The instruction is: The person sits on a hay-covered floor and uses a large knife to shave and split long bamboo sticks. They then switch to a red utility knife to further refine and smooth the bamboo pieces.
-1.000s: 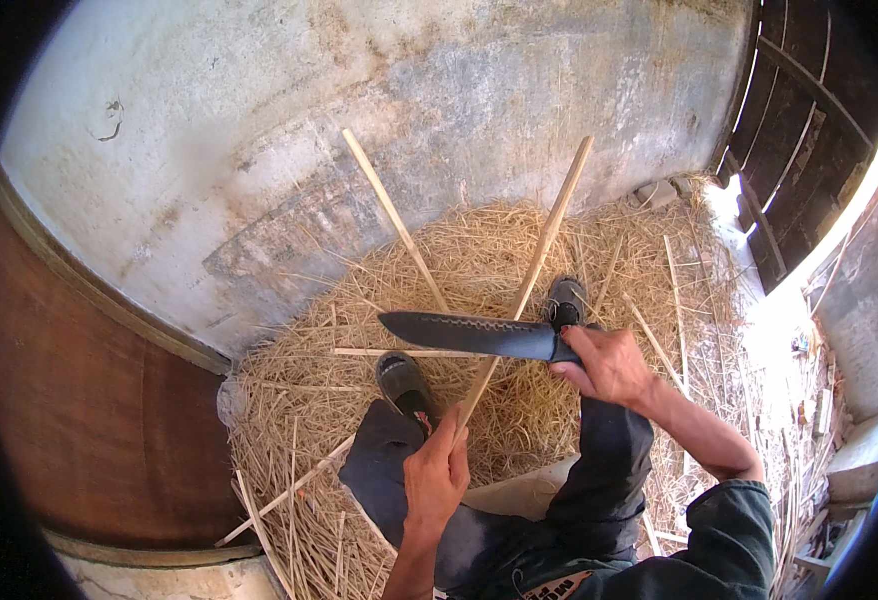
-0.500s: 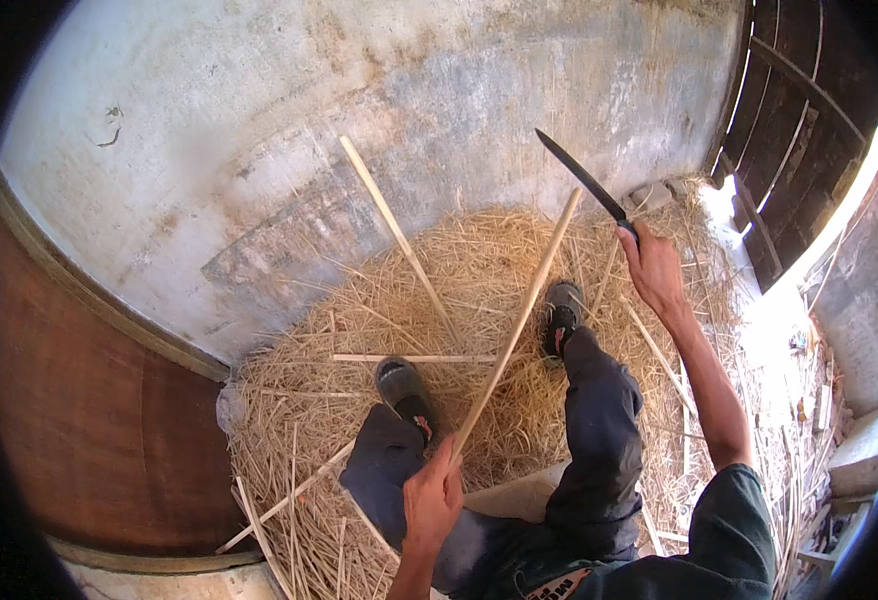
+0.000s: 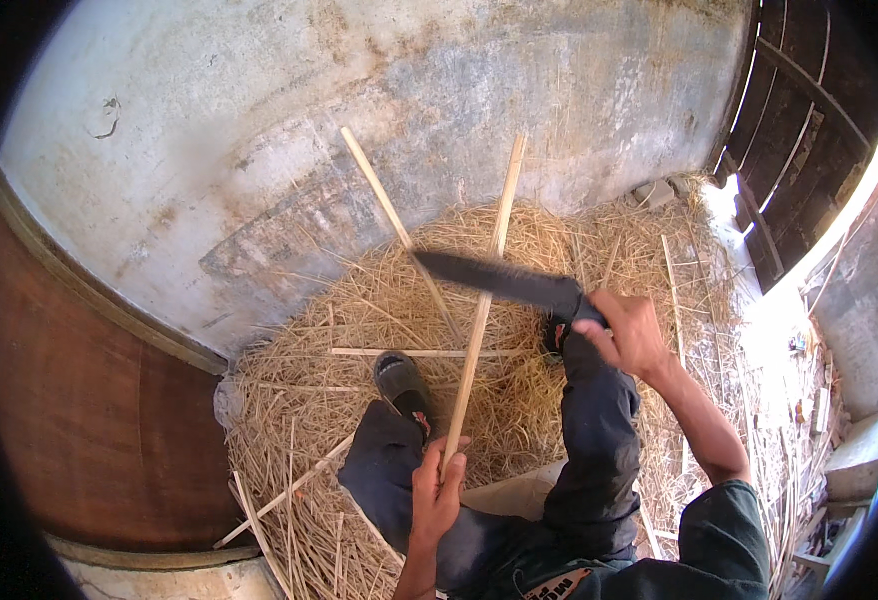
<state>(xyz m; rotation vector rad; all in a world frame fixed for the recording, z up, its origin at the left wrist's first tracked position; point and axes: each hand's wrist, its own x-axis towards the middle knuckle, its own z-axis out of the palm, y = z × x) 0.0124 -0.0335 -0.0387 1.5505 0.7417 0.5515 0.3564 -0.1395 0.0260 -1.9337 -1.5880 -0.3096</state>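
Note:
My left hand [image 3: 437, 492] is closed round the lower end of a long pale wooden stick [image 3: 477, 335], which slants up and away over the straw. In my right hand [image 3: 627, 332] is the black handle of a large knife [image 3: 499, 280] with a broad dark blade. The blade lies across the stick's upper half, pointing left, and is slightly blurred. Whether it touches the stick or passes just above, I cannot tell. Beyond the blade's tip another pale stick [image 3: 374, 180] leans against the wall.
Straw and shavings [image 3: 519, 400] cover the floor round my sandalled feet [image 3: 399, 385]. A thin stick [image 3: 419, 352] lies across it. A stained wall [image 3: 259, 130] rises ahead, a brown wooden panel [image 3: 99, 400] stands at left, and dark boards [image 3: 809, 130] at right.
My right hand has come down and nearer, swinging the knife from raised on the right to across the stick. The stick's upper end has tilted left and turned; my left hand keeps hold.

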